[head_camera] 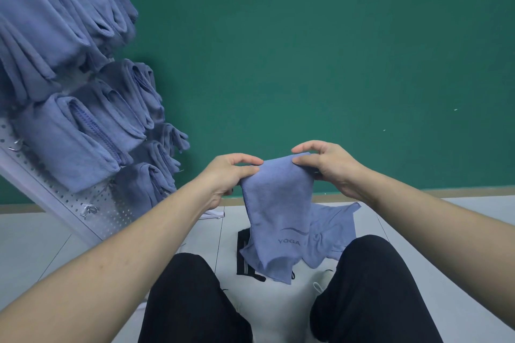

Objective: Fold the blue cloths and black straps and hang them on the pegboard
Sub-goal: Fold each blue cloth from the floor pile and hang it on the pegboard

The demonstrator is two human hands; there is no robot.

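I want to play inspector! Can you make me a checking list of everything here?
Surface: pale tiled floor, where the person is sitting.
Job's things: blue cloth held up, "YOGA" printed on it; black strap on the floor beneath; folded cloths hang on the white pegboard.
Clutter: nothing seen.
Grips: left hand and right hand each pinch the cloth's top edge.
Cables: nothing seen.
Surroundings: green wall; free hooks low on the pegboard.
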